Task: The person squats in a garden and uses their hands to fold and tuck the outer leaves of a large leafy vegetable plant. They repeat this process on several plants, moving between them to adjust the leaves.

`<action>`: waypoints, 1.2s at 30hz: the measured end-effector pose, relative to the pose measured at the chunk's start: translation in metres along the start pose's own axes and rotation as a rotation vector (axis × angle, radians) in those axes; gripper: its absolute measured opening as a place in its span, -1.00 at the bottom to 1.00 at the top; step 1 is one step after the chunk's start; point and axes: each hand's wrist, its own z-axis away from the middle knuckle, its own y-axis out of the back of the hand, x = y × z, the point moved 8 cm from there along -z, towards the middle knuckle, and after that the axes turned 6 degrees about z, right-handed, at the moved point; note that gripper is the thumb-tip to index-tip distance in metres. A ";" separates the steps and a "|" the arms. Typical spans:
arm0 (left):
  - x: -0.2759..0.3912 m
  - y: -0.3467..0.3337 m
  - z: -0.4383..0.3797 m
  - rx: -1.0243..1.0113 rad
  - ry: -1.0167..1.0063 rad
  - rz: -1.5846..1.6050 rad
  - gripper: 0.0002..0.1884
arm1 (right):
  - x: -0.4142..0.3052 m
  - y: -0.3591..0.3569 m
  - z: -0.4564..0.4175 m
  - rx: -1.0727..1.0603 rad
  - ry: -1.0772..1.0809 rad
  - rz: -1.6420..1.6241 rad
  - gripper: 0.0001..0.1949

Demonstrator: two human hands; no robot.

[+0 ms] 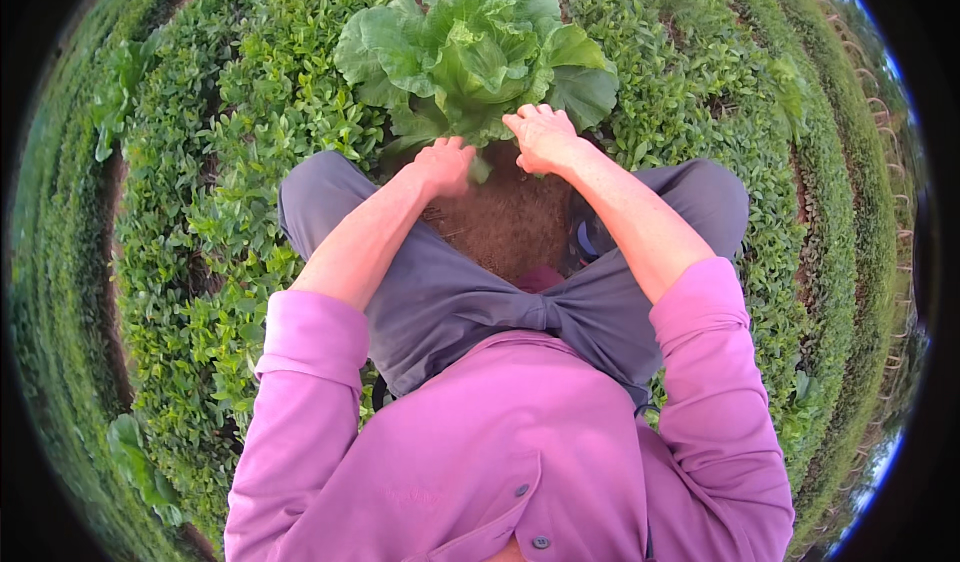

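Note:
A large leafy green head of Chinese cabbage (484,51) grows in front of me, its outer leaves spread wide. At its lower left edge is my left hand (446,166), blurred, with the fingers bent. A small blurred green leaf (481,169) shows beside its fingertips; whether the hand grips it is unclear. My right hand (541,138) is at the lower right of the head, fingertips against the outer leaves and thumb apart from the fingers. The base of the cabbage is hidden under its leaves.
Brown bare soil (495,224) lies between my bent knees, with a shoe (589,239) partly visible at the right. Dense leafy low bushes (247,149) run in rows on both sides. Other broad-leaved plants (139,461) stand among the rows. Curved hoops (889,142) line the far right.

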 end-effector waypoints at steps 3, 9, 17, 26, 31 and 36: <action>-0.006 0.001 0.002 0.036 -0.025 0.028 -0.32 | -0.009 -0.019 -0.003 -0.023 -0.007 0.060 -0.54; -0.017 0.056 0.000 0.379 -0.131 0.223 -0.71 | -0.025 -0.035 -0.002 -0.032 0.094 -0.041 -0.60; 0.001 0.113 -0.045 0.615 -0.147 0.171 -0.74 | 0.003 -0.007 -0.033 0.278 0.151 -0.343 -0.71; -0.084 0.149 -0.082 0.761 -0.087 1.041 -0.62 | 0.012 0.019 -0.149 0.161 0.288 -0.612 -0.59; -0.116 0.128 -0.040 1.039 0.189 1.049 -0.69 | 0.061 0.014 -0.195 -0.016 0.198 -0.911 -0.52; -0.150 0.093 -0.021 1.046 0.491 0.730 -0.69 | 0.060 0.011 -0.199 -0.096 0.185 -0.927 -0.53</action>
